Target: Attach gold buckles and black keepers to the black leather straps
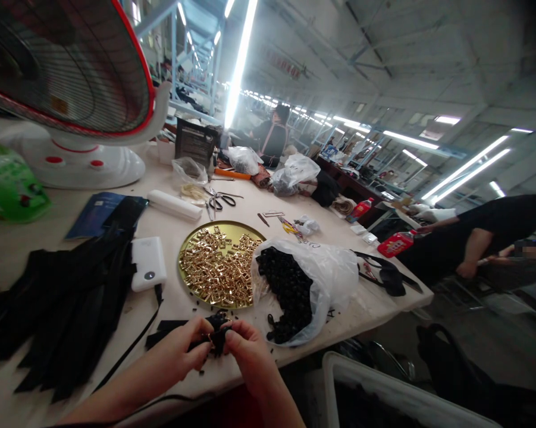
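Observation:
Near the table's front edge, my left hand (195, 343) is closed on a black fabric strap (221, 339). My right hand (246, 343) pinches the same strap from the other side, thumb and fingers together. A small gold glint shows between the hands, but its shape is too small to make out. Just beyond them lies a round gold tray (184, 279) heaped with small gold metal buckles (221, 267). To its right, an open clear plastic bag (334, 267) spills small black pieces (285, 291). Long black straps (71, 303) are piled at left.
A white device (148, 264) with a black cable lies beside the straps. A large fan (71, 148) stands at back left. Scissors (223, 199), a white roll (174, 205) and a red bottle (397, 244) lie farther back. A white bin (384, 386) is below right; another person (486, 238) is at right.

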Demonstrator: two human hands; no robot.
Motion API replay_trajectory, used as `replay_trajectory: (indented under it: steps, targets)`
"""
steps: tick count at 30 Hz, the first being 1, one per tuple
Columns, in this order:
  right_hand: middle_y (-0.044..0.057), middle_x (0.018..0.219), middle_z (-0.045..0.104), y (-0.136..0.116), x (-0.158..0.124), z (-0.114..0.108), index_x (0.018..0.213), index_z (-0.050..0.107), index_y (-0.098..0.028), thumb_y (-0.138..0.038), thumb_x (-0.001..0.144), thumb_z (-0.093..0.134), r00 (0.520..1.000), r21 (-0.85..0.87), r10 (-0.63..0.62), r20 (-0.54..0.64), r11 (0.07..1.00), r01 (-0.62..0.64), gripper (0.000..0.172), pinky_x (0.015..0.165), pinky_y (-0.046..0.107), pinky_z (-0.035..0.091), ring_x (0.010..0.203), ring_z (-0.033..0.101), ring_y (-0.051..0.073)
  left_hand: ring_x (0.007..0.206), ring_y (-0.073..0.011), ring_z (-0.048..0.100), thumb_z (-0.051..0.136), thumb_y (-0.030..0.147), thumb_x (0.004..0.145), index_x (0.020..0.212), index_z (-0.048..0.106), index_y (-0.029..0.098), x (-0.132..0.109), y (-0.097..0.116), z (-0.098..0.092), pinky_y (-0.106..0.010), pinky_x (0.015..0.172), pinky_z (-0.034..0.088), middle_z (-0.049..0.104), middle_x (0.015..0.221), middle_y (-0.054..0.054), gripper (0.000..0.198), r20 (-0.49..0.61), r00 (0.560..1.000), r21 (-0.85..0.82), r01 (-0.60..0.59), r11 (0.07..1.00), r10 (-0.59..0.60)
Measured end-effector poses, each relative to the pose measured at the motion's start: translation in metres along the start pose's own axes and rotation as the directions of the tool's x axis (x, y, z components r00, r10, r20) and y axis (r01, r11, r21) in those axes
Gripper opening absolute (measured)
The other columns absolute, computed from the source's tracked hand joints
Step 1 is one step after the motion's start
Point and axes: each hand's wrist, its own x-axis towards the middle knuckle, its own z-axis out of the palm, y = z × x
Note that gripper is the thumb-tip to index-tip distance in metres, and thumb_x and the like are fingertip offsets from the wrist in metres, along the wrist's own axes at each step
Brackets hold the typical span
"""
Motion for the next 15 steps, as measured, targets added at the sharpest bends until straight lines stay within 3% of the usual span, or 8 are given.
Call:
replay_trajectory:
  steps: [7, 11, 15]
  targets:
    - [-0.001, 0.063, 0.06, 0.009, -0.001, 0.013, 0.076, 0.065, -0.015, -0.026, 0.065, 0.071, 0.998, 0.053, 0.038, 0.057, 0.998, -0.041, 0.017, 0.055, 0.021, 0.037, 0.056, 0.049, 0.01, 0.061, -0.015, 0.058, 0.039, 0.032, 0.077, 0.092, 0.044, 0.02, 0.0, -0.004, 0.006, -0.025, 0.061, 0.044, 0.061, 0.072, 0.001, 0.02, -0.05, 0.999, -0.025, -0.003, 1.0, 0.002]
    - [0.001, 0.072, 0.063, 0.008, -0.001, 0.02, 0.085, 0.066, -0.015, -0.031, 0.066, 0.07, 0.998, 0.056, -0.009, 0.066, 0.998, 0.006, 0.025, 0.058, 0.023, 0.039, 0.058, 0.051, 0.01, 0.072, -0.018, 0.061, 0.04, 0.035, 0.077, 0.103, 0.039, 0.019, 0.001, -0.001, 0.007, -0.028, 0.069, 0.045, 0.067, 0.08, -0.002, 0.031, -0.083, 0.997, -0.056, -0.007, 0.998, 0.003]
    - [0.002, 0.078, 0.066, 0.006, -0.001, 0.024, 0.089, 0.066, -0.017, -0.034, 0.065, 0.07, 0.996, -0.009, -0.087, 0.005, 0.996, 0.087, 0.029, 0.063, 0.024, 0.042, 0.066, 0.055, 0.013, 0.076, -0.0191, 0.062, 0.045, 0.036, 0.074, 0.102, 0.039, 0.019, 0.001, -0.002, 0.004, -0.029, 0.072, 0.045, 0.068, 0.078, -0.001, 0.033, -0.15, 0.988, -0.068, 0.012, 0.998, -0.022]
